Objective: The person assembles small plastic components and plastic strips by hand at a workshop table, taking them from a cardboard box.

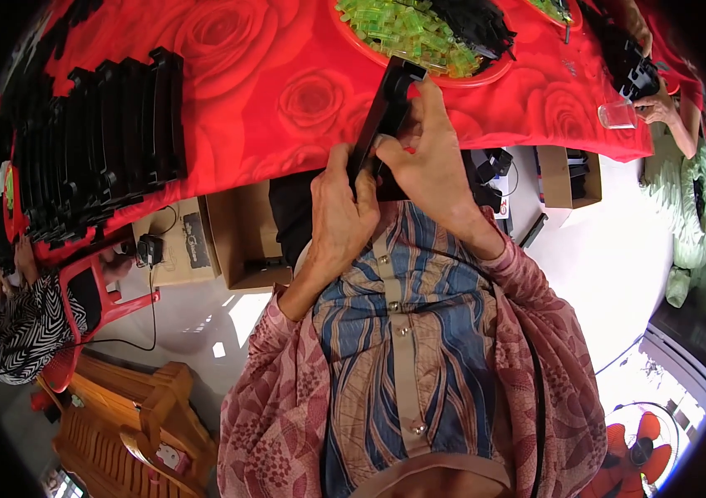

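Note:
Just over the front edge of the table, a long black plastic part is held tilted between both hands. My left hand is closed around its lower end. Against its right side, my right hand grips it with the thumb low and the fingers reaching toward the upper end. Part of the piece is hidden behind my fingers. Beyond it sits a round red tray with yellow-green clear plastic pieces and thin black pieces.
Rows of similar black parts lie at the left of the red rose-patterned tablecloth. At right, another person's hand holds a black part. Cardboard boxes stand below the table. A red plastic chair is at left, an orange-bladed fan lower right.

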Available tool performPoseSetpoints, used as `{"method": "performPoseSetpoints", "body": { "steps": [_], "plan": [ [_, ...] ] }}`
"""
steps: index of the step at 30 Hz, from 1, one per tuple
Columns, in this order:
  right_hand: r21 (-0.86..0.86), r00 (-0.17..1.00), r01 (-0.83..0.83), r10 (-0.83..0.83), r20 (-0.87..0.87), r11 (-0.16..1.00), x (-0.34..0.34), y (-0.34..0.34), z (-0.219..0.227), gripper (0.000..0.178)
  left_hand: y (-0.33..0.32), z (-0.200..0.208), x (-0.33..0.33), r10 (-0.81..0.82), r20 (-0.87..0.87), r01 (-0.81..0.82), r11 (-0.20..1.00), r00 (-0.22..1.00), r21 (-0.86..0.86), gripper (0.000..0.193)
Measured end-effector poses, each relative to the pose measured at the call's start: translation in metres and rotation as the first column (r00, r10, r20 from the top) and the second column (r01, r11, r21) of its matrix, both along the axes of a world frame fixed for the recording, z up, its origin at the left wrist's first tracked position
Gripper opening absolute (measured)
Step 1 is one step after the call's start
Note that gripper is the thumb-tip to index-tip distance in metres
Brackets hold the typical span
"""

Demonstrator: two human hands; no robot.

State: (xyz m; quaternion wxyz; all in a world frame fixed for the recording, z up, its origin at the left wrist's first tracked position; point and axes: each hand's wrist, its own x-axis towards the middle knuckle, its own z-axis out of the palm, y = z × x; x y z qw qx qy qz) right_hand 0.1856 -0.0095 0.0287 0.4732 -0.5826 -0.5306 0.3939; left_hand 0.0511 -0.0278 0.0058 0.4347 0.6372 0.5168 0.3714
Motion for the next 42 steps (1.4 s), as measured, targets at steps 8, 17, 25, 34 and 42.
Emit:
{"method": "performPoseSetpoints", "body": {
  "steps": [8, 17, 25, 34, 42],
  "plan": [
    [-0.168, 0.944, -0.132, 0.072, -0.323, 0.977, 0.018, 0.004, 0.010, 0.057, 0.003, 0.002, -0.005, 0.053, 0.225, 0.026, 0.943, 0.973, -0.332, 0.017],
    [-0.196, 0.959, -0.157, 0.102, -0.265, 0.968, 0.019, 0.001, 0.021, 0.040, 0.003, 0.000, -0.007, 0.047, 0.268, 0.028, 0.962, 0.962, -0.271, 0.022],
    [-0.159, 0.953, -0.192, 0.145, -0.266, 0.968, 0.015, 0.000, 0.025, 0.032, 0.007, 0.000, -0.009, 0.027, 0.290, 0.010, 0.992, 0.957, -0.126, 0.020],
    [-0.131, 0.929, -0.225, 0.173, -0.326, 0.965, 0.009, 0.001, 0.009, 0.030, 0.009, 0.001, -0.011, 0.078, 0.235, -0.028, 0.977, 0.969, -0.211, 0.008],
    [-0.043, 0.924, -0.271, 0.247, -0.291, 0.962, 0.014, -0.005, 0.003, 0.031, 0.004, 0.010, -0.013, 0.027, 0.228, 0.020, 0.980, 0.973, -0.199, 0.019]
  ]
}}
